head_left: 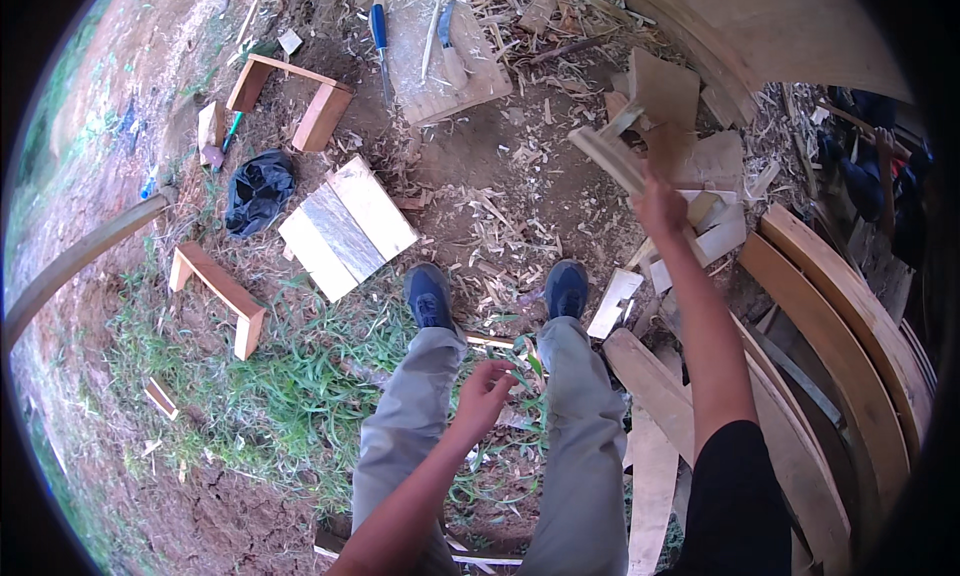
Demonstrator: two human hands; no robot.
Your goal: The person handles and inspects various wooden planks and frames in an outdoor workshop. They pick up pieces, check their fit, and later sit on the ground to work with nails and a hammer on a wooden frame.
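The right hand [662,208] grips a wooden strip [605,156] that slants up and leftward from the grip. Below and left of the grip, the left hand [483,401], fingers loosely curled, hangs between the legs [580,426]. Farther left lie a square wooden panel [345,231] and a black bag [258,194]. Curved planks [835,326] lie below and right of the grip; a blue-handled tool [378,26] lies above and left.

Outdoor woodworking site | bare reddish-brown earth [240,511] | patchy green grass [310,386] | pale scattered wood shavings [490,216] | slim blue-handled tool [378,26] | long brown wooden planks [822,326]
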